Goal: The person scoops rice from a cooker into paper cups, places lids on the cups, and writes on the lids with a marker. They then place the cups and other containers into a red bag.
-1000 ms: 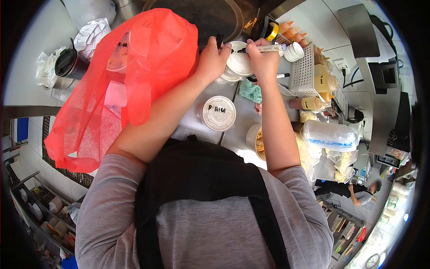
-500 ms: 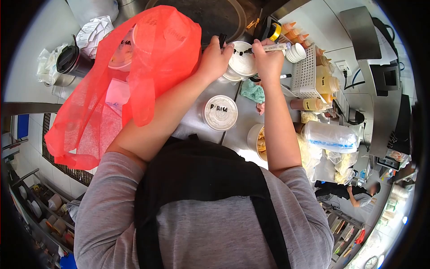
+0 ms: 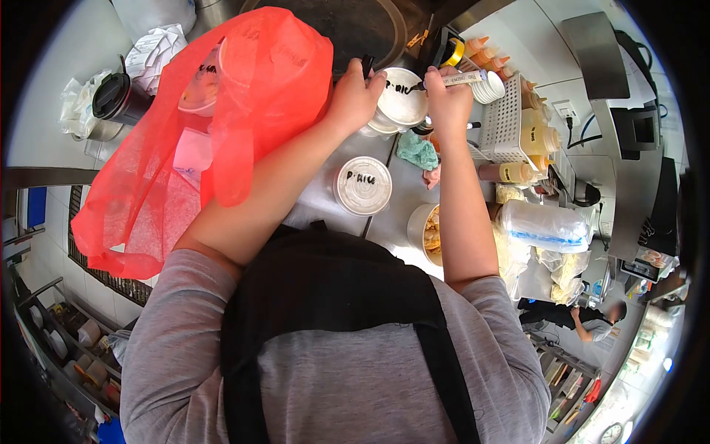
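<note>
Black letters reading roughly "P.RIC" stand on the lid of a round tub (image 3: 401, 102) at top centre. My right hand (image 3: 448, 100) is closed round a marker (image 3: 462, 78), its tip at the lid's right side. On the tub's left, my left hand (image 3: 356, 96) pinches a black marker cap (image 3: 367, 65), its fingertips near the lid's edge. Below stands a second lidded tub (image 3: 363, 186) marked "P.RICE". A red bag (image 3: 274, 81) holding containers hangs or stands beside my left forearm.
A green cloth (image 3: 418, 152) and an open tub of food (image 3: 425, 233) lie near my right forearm. Further right are a white basket (image 3: 503, 122) with sauce bottles and plastic bags (image 3: 547, 226). A dark cup (image 3: 115, 98) is at the left. Another person (image 3: 592, 322) stands far right.
More black letters show on the upper tub's lid. My right hand and the marker have shifted slightly right. My left hand has stayed in place.
</note>
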Demonstrator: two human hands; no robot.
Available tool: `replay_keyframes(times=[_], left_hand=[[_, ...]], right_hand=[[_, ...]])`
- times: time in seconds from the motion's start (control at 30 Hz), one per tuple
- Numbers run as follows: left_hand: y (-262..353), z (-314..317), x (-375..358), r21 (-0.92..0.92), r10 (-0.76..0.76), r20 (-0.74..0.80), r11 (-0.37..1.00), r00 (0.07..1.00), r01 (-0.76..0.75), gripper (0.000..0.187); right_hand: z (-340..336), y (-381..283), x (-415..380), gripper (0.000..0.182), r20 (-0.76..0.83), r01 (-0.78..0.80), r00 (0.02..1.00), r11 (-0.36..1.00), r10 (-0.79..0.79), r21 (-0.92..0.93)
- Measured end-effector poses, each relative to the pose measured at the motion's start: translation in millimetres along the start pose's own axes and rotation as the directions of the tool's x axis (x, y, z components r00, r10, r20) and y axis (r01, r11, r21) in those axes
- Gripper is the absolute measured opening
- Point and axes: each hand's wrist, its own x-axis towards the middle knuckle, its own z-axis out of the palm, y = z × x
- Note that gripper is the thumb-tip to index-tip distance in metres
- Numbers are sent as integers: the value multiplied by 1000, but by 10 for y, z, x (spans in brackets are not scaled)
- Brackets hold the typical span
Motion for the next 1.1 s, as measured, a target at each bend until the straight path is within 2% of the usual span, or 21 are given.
replay_keyframes(times=[0.07, 0.13, 0.2, 0.27, 0.37, 0.43, 0.53, 0.6, 0.67, 0.7, 0.73, 0.77, 0.8, 0.83, 0.87, 0.9, 0.93, 0.97, 1.0, 1.07, 1.1], left_hand=[[19, 2, 1, -9, -21, 2, 1000, 1000, 21, 33], [-1, 14, 5, -18, -40, 8, 999, 999, 40, 33], [-1, 23, 7, -35, 10, -10, 999, 1000, -10, 33], [14, 21, 0, -21, -13, -8, 1000, 1000, 13, 33], [48, -2, -4, -3, -34, -8, 999, 999, 34, 33], [39, 13, -17, -3, -33, -4, 999, 999, 33, 33], [-15, 41, 20, 7, -17, -12, 1000, 1000, 17, 34], [-75, 85, 38, 194, 126, -107, 976, 986, -104, 36], [-130, 114, 76, 280, 181, -95, 949, 979, -148, 38], [-69, 92, 89, 364, 236, -82, 911, 968, -191, 39], [-16, 63, 97, 364, 238, -82, 911, 968, -193, 39], [31, 26, 105, 292, 116, -5, 950, 993, -110, 39], [134, -30, 88, 227, -2, 82, 974, 997, -17, 40], [204, -71, 60, 226, -1, 86, 974, 996, -18, 40], [269, -115, 26, 191, 8, 58, 981, 998, -19, 37], [333, -169, -33, 155, 14, 32, 988, 999, -19, 34], [400, -261, -147, 145, 115, -22, 983, 993, -111, 32], [407, -366, -250, 3, 74, 37, 997, 997, -74, 31], [402, -475, -360, -133, 40, 104, 991, 994, -26, 30], [429, -661, -729, -136, 22, 216, 991, 976, 8, 28], [422, -687, -929, -100, -70, 240, 990, 968, 96, 28]], right_hand=[[-3, 48, 11, 30, -30, -5, 1000, 999, 6, 39], [-51, 0, -12, 29, 30, 29, 999, 999, -28, -42], [-65, -8, -16, 29, 18, 34, 999, 999, -33, -41], [-61, 9, -12, 29, 10, 38, 999, 999, -37, -37], [-40, 29, 4, 29, -2, -35, 999, 999, 35, 20], [-44, -66, -16, 29, -9, 30, 999, 997, -31, -71], [-19, 11, 31, 29, -48, 10, 999, 1000, -11, -12], [-22, -25, 23, 28, -55, 43, 997, 998, -46, -42], [-56, -44, 26, 27, -69, 72, 995, 995, -77, -75], [-90, -21, 79, 25, -41, -130, 988, 954, 147, 268], [-129, 2, 124, 23, 63, -315, 938, 761, 341, 567], [-180, 29, 154, 23, 63, -316, 938, 761, 342, 566], [-243, 56, 184, 20, 140, -354, 909, 553, 392, 754], [-306, 72, 204, 18, 225, -368, 880, 301, 417, 880], [-364, 92, 214, 18, 271, -368, 870, 176, 413, 913], [-400, 128, 199, 18, 266, -365, 869, 176, 417, 914], [-435, 173, 175, 19, 258, -344, 861, 128, 439, 930], [-468, 214, 153, 19, 249, -319, 852, 80, 461, 944], [-478, 197, 103, 20, 230, -320, 839, 105, 493, 942], [-400, 353, 15, 19, 276, -366, 822, 90, 498, 926], [-334, 411, -30, 19, 329, -418, 805, 78, 494, 905]])
